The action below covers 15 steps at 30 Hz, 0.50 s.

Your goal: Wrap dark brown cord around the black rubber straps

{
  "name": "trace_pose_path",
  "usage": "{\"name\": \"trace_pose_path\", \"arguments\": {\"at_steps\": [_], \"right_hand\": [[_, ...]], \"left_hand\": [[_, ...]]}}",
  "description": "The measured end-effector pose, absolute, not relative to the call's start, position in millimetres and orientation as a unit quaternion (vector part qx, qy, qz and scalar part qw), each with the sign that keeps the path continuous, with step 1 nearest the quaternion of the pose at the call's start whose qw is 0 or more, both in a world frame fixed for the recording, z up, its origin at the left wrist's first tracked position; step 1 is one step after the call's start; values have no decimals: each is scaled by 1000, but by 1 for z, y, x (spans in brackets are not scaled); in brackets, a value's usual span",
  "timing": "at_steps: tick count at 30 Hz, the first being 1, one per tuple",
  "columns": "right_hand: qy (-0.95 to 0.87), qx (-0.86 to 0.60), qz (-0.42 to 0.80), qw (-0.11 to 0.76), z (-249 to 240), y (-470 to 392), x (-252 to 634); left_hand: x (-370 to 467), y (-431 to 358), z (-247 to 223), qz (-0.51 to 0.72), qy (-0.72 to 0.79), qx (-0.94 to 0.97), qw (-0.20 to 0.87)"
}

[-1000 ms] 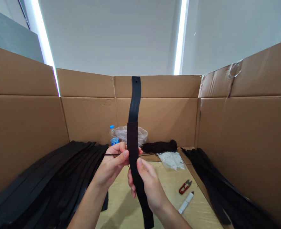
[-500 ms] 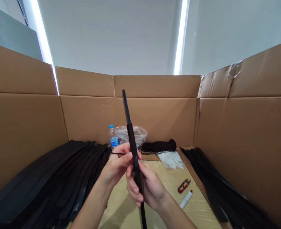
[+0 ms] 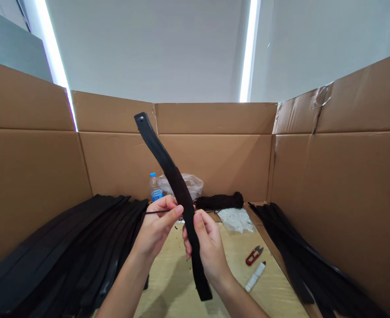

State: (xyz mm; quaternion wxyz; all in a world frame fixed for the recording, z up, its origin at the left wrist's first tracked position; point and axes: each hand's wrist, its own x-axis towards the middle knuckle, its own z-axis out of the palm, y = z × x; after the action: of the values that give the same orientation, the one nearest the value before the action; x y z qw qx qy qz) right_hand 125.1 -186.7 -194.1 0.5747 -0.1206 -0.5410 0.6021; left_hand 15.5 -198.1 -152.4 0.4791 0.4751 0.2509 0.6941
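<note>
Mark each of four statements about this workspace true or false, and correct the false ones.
1. Both hands, left and right, are on the dark strip. True.
2. The red snips lie left of the bottle. False: the red snips lie to the right of the bottle.
3. The strip's upper end has a small hole in it. True.
4. The white marker is in the right hand. False: the white marker lies on the table, near the snips.
</note>
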Motion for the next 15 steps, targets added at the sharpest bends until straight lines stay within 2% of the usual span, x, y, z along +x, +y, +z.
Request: {"name": "trace_pose_path", "arguments": {"at_steps": [8,15], "right_hand": [[-471,-75,688,547,-191,-195,127],[-410,-26,820,398,-187,-194,132]], "left_hand": [[15,-194,-155,662,213,493,523],[14,-197,-155,657,208,495,530]]}}
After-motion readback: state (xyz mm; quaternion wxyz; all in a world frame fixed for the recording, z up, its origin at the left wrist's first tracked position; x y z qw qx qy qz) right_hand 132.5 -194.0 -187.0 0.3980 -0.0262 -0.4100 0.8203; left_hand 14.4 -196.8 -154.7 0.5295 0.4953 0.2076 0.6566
